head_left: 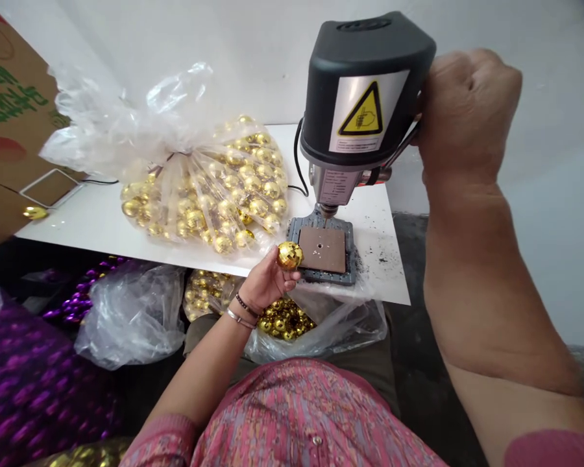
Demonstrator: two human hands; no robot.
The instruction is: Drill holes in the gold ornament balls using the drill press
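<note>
My left hand [267, 282] pinches a gold mirrored ball [290, 255] between thumb and fingers, just off the front left of the drill press base [349, 272]. On that base lies a brown square block [333, 250] with a hole and small light chips on it. Above it stands the black bench drill press [365, 97], its chuck and bit [328, 214] pointing down over the block's back edge. My right hand [470, 110] is closed in a fist beside the motor housing, around the end of a dark lever [403, 146]; its fingers are mostly hidden.
A tied clear bag of gold balls [199, 201] fills the left of the white table [379, 259]. On my lap sits an open bag of gold balls [285, 319]. Purple bags [39, 376] and a cardboard box [14, 117] stand at left. A black cord [296, 155] runs behind the drill.
</note>
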